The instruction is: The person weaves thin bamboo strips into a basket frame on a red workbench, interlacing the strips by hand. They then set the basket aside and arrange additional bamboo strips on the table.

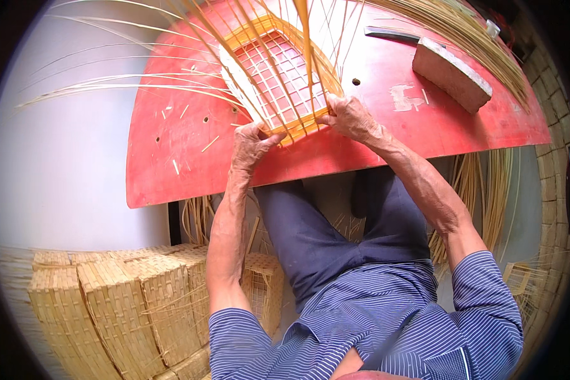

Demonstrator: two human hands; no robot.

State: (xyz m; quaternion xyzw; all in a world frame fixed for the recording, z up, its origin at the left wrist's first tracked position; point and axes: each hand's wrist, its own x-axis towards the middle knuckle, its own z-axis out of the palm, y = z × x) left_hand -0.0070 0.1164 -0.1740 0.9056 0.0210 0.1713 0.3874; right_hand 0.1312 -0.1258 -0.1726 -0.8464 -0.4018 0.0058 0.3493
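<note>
While the left hand grips the basket at its near-left corner, I note the right hand grasping the near-right, over the red worktop.

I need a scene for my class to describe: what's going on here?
Someone in a striped shirt grips a partly woven basket on a red table, left hand and right hand on its near end. Loose strips fan out from it. A brick and a flat tool lie to its right, beside a bundle of strips.
</note>
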